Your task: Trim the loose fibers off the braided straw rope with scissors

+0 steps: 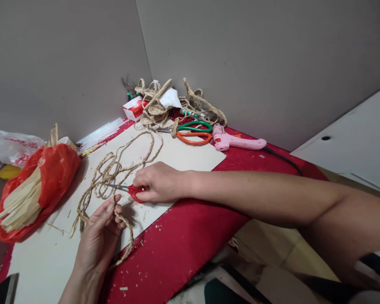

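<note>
A braided straw cord (128,232) is pinched between the thumb and fingers of my left hand (101,221), and one end of it hangs down toward the table's near edge. My right hand (160,182) grips small scissors by their red handles (135,193). The thin blades point left, just above the pinched part of the cord; whether they touch it I cannot tell. Beyond both hands, loose loops of similar braided cord (148,154) lie tangled on a white board (190,158).
A red bag (61,169) of pale dried husks (22,200) stands at left. Green-and-orange-handled scissors (194,138), a pink glue gun (240,142) with a black cable and a heap of braid (156,107) lie at the back. Scraps dot the red cloth (174,240).
</note>
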The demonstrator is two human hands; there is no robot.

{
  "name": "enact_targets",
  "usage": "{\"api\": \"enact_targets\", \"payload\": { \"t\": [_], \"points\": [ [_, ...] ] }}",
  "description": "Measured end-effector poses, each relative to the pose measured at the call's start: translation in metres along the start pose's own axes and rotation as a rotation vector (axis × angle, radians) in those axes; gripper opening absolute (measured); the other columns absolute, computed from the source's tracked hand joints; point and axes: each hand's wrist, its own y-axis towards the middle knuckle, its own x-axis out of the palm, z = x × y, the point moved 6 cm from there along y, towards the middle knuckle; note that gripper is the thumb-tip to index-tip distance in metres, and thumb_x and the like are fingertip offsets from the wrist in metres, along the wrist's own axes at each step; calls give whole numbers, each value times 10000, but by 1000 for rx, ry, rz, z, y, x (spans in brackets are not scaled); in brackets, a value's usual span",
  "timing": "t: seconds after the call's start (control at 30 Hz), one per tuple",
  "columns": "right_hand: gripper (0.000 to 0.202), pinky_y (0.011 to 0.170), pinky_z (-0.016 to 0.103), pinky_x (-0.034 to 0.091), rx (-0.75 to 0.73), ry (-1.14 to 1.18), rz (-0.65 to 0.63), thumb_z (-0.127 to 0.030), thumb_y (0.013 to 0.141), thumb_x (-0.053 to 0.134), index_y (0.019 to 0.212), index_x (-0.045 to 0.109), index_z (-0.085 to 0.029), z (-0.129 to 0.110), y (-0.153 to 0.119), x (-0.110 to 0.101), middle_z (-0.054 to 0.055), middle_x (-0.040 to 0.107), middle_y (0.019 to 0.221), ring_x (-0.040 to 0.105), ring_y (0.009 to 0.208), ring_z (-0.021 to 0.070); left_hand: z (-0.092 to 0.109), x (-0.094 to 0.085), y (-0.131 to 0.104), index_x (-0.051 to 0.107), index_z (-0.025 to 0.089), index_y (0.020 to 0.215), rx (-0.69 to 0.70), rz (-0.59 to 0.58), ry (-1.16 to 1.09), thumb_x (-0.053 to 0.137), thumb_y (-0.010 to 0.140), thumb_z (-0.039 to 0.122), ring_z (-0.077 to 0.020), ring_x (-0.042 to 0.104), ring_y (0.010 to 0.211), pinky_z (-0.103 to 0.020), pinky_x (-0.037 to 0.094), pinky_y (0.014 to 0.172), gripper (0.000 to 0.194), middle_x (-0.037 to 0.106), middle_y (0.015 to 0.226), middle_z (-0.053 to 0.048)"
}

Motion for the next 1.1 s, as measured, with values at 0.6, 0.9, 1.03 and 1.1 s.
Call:
{"api": "enact_targets", "payload": {
  "t": [0.6, 0.9, 1.03, 1.1],
  "points": [
    [396, 555, 187, 483, 318, 1257, 116, -477, 629, 776, 670, 681, -95, 23, 8, -7, 25, 670, 627, 601, 534, 75, -13, 24, -17, 703, 128, 923, -129, -196, 145, 751, 720, 264, -14, 274, 374, -126, 255, 335, 250, 456, 535, 53],
    [358, 440, 170, 474, 516, 1262, 245, -418, 791, 666, 640, 618, -97, 41, 6, -16, -1, 629, 538, 585, 432, 76, -14, 20, -25, 724, 138, 978, -34, -52, 243, 772, 713, 303, -27, 350, 461, -114, 272, 417, 317, 470, 538, 36],
    [361, 447, 162, 481, 534, 1270, 277, -432, 795, 659, 666, 617, -98, 53, 9, -13, -5, 634, 551, 579, 435, 65, -12, 25, -26, 715, 180, 987, -23, -71, 274, 763, 718, 307, -12, 280, 413, -123, 219, 390, 301, 533, 568, 30],
    [359, 443, 159, 476, 539, 1274, 299, -429, 795, 661, 670, 616, -96, 56, 10, -16, -3, 635, 556, 583, 443, 65, -6, 26, -25, 711, 172, 958, 10, -64, 292, 766, 708, 322, -5, 248, 393, -128, 192, 375, 297, 555, 574, 24]
  ]
}}
